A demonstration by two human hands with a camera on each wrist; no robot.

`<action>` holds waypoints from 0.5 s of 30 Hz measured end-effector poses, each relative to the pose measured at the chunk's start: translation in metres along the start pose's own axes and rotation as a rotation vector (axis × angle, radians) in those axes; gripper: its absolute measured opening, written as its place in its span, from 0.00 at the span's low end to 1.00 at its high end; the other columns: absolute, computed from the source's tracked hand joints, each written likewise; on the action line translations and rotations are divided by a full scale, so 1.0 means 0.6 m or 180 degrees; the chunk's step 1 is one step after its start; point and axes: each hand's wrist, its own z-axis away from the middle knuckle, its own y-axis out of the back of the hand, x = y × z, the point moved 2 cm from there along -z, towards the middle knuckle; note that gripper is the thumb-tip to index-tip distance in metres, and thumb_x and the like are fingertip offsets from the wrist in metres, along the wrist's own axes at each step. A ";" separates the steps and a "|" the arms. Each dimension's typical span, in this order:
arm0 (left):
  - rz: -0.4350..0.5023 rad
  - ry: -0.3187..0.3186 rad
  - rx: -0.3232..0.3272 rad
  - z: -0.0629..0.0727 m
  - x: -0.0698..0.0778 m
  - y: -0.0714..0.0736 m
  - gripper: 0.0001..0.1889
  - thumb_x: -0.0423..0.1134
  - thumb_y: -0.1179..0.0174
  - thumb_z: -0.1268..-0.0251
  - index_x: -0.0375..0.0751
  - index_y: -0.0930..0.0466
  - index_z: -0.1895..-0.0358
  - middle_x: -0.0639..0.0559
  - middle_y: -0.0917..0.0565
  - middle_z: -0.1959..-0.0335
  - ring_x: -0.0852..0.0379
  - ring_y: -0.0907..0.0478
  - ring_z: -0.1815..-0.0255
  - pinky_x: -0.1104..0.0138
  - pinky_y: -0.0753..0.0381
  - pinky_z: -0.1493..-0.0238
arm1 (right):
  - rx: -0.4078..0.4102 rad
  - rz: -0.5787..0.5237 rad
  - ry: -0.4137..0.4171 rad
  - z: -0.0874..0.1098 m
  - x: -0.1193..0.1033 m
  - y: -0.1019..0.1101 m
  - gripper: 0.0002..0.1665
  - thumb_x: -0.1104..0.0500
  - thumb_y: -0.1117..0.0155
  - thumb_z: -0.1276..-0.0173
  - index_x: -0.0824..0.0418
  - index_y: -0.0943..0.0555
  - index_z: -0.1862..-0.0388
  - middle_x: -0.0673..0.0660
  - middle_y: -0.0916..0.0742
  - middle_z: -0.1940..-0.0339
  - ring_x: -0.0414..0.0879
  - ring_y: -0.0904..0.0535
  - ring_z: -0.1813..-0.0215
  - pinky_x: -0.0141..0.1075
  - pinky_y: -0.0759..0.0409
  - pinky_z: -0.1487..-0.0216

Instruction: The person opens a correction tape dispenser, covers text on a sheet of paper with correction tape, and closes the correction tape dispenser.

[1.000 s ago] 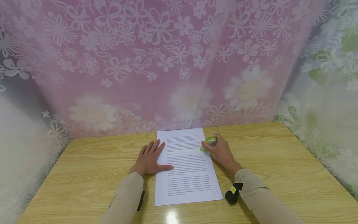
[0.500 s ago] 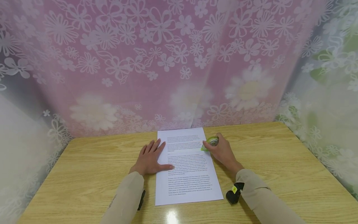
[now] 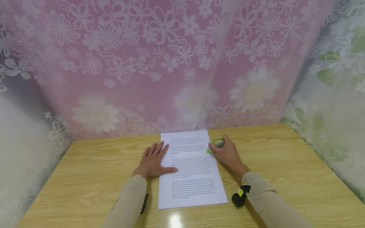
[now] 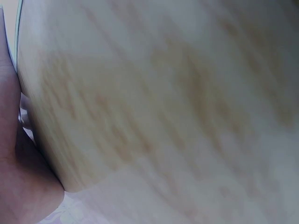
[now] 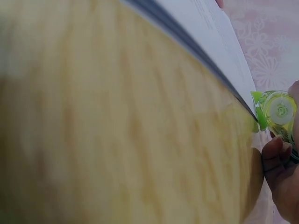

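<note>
A sheet of white paper (image 3: 188,190) printed with black text lies on the table. My left hand (image 3: 152,161) rests on its left side, fingers spread and thumb out over the text. In the left wrist view only part of that hand (image 4: 18,154) shows at the left edge. My right hand (image 3: 228,155) grips a green, see-through correction tape (image 3: 218,143) at the paper's right edge. In the right wrist view the correction tape (image 5: 280,109) shows its round spool, and its green tip is at the paper's edge (image 5: 224,56); whether it touches is unclear.
The light wood table (image 3: 94,177) extends to both sides of the paper. A pink flowered curtain (image 3: 142,79) hangs behind its back edge, with pale curtain (image 3: 336,104) at the right. Black devices, such as the right wrist camera (image 3: 239,196), sit at both wrists.
My right hand has slid slightly to the right with the correction tape, off the text and toward the paper's edge. The left hand stays in place on the paper.
</note>
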 end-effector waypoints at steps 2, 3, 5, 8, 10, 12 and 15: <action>-0.0002 -0.0007 0.0018 -0.001 -0.001 -0.001 0.61 0.84 0.52 0.59 0.55 0.59 0.23 0.54 0.60 0.22 0.49 0.66 0.24 0.50 0.67 0.29 | -0.0007 -0.0003 -0.0002 0.000 0.001 0.001 0.30 0.43 0.35 0.36 0.65 0.36 0.59 0.59 0.21 0.73 0.47 0.27 0.77 0.36 0.28 0.76; -0.0021 0.0000 0.0016 -0.001 -0.002 -0.002 0.61 0.85 0.53 0.60 0.56 0.59 0.23 0.54 0.61 0.22 0.49 0.67 0.24 0.50 0.67 0.29 | -0.0015 -0.0004 -0.0003 0.000 0.002 0.002 0.30 0.43 0.35 0.36 0.65 0.36 0.59 0.59 0.21 0.72 0.47 0.27 0.77 0.36 0.28 0.76; -0.0049 0.0006 0.0035 -0.003 -0.004 -0.004 0.61 0.85 0.54 0.60 0.56 0.59 0.23 0.55 0.61 0.22 0.49 0.67 0.24 0.51 0.68 0.29 | -0.0023 -0.0012 -0.0009 0.000 0.002 0.002 0.30 0.43 0.35 0.36 0.65 0.36 0.58 0.60 0.21 0.71 0.47 0.27 0.77 0.36 0.27 0.75; -0.0056 -0.0005 0.0072 -0.005 -0.006 -0.007 0.61 0.85 0.54 0.61 0.56 0.58 0.23 0.55 0.60 0.22 0.49 0.66 0.24 0.50 0.67 0.29 | -0.0020 0.0010 -0.0018 -0.001 0.001 0.002 0.30 0.43 0.35 0.36 0.65 0.36 0.58 0.60 0.21 0.71 0.47 0.26 0.76 0.35 0.27 0.75; -0.0049 -0.0009 0.0070 -0.005 -0.006 -0.007 0.61 0.85 0.53 0.60 0.56 0.58 0.23 0.54 0.60 0.22 0.49 0.66 0.24 0.50 0.67 0.29 | -0.0014 0.0001 -0.0021 0.000 0.001 0.002 0.29 0.44 0.35 0.36 0.65 0.36 0.58 0.60 0.21 0.70 0.47 0.26 0.76 0.35 0.27 0.75; -0.0045 -0.0008 0.0053 -0.005 -0.005 -0.007 0.61 0.85 0.54 0.60 0.56 0.58 0.23 0.54 0.60 0.22 0.49 0.66 0.24 0.50 0.67 0.29 | -0.0001 -0.0006 -0.0020 0.000 0.001 0.002 0.29 0.44 0.34 0.36 0.65 0.36 0.58 0.61 0.21 0.70 0.47 0.26 0.75 0.35 0.26 0.75; -0.0020 -0.0023 0.0033 -0.001 -0.001 -0.002 0.61 0.84 0.53 0.59 0.53 0.57 0.22 0.52 0.59 0.22 0.47 0.65 0.24 0.49 0.66 0.29 | 0.0014 -0.0057 -0.0010 0.001 0.003 0.001 0.30 0.44 0.35 0.36 0.66 0.35 0.57 0.61 0.21 0.69 0.47 0.26 0.74 0.35 0.26 0.74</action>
